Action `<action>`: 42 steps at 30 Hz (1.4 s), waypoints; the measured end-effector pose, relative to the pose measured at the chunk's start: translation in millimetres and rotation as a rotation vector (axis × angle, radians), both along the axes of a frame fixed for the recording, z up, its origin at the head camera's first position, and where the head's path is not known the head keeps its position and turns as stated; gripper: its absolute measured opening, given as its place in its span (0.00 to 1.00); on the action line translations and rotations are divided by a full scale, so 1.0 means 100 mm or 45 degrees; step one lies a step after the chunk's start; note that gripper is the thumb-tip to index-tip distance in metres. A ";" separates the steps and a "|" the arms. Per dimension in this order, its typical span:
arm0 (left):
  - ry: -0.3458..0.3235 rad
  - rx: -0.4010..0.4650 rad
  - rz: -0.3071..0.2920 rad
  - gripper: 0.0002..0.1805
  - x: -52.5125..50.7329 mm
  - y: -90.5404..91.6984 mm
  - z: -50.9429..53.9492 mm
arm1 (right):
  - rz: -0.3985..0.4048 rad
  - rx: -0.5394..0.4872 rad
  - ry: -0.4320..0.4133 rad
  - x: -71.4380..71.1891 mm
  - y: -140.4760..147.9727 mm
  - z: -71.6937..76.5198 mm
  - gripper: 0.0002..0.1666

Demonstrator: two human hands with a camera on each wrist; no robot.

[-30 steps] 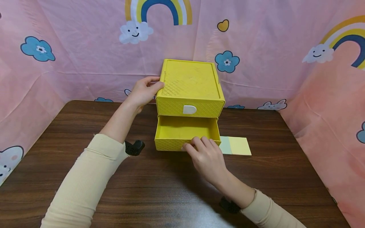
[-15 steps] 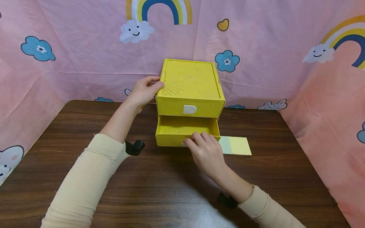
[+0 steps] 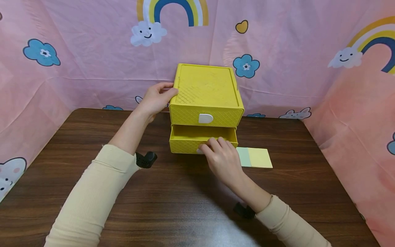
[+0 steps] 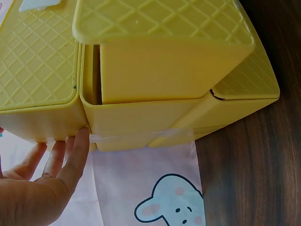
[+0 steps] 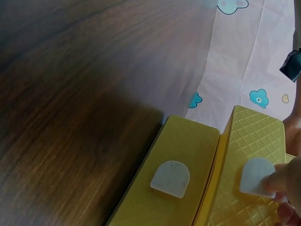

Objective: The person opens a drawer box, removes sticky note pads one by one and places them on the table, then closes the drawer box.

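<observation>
Pink cloth: it hung behind the table (image 3: pixel 92 44), printed with rainbows, smiling clouds and blue flowers.
Table (image 3: pixel 129 209): its dark wood-grain top carried the yellow drawer unit near the back edge.
Left sleeve (image 3: pixel 83 192): cream and ribbed, it reached in from the lower left.
Left wrist device (image 3: pixel 146 160): small and black, it jutted out beside the cuff.
Left hand (image 3: pixel 154 101): not clenched, it rested its extended fingertips against the unit's left side, the thumb at the top edge.
Tape (image 4: pixel 96 138): a translucent strip ran along that same side, by the fingertips.
Yellow drawer unit (image 3: pixel 206 85): it stood upright near the middle of the table, three tiers high.
Top drawer (image 3: pixel 185 115): closed, with a white tab (image 3: pixel 205 118) on its textured front.
Middle drawer (image 3: pixel 185 146): partly out, its inside visible from above.
Bottom drawer (image 5: pixel 162 205): closed, seen in the wrist views, with its own pale tab (image 5: pixel 171 179).
Right hand (image 3: pixel 226 164): fingers curled, it grasped the middle drawer's tab (image 5: pixel 256 174) with the thumb against it.
Note pads: pale green (image 3: pixel 243 157) and pale yellow (image 3: pixel 260 157), side by side, they lay flat just right of the unit.
Right wrist device (image 3: pixel 244 210): black, under the right wrist.
Right sleeve (image 3: pixel 290 223): cream, it came from the lower right.
</observation>
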State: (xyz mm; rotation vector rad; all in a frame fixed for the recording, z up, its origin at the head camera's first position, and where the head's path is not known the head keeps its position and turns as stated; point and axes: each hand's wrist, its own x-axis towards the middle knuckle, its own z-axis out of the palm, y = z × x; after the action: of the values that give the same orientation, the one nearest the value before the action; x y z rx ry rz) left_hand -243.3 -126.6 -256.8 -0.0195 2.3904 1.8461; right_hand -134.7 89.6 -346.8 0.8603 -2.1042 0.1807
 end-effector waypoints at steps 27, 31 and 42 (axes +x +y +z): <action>0.004 -0.004 0.008 0.27 0.00 0.01 0.00 | -0.090 0.041 -0.026 -0.24 -0.01 0.01 0.09; 0.008 -0.013 0.007 0.28 0.00 0.01 0.00 | -0.100 0.041 -0.025 -0.27 -0.01 0.00 0.08; 0.003 -0.010 0.003 0.28 0.01 0.01 0.01 | -0.081 0.028 -0.027 -0.36 0.00 -0.02 0.08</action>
State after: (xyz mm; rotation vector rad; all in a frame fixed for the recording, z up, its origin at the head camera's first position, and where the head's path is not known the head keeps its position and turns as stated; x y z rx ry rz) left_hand -242.3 -125.7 -256.0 -0.0215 2.4004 1.8387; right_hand -170.6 89.3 -348.4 0.8063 -2.1536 0.1337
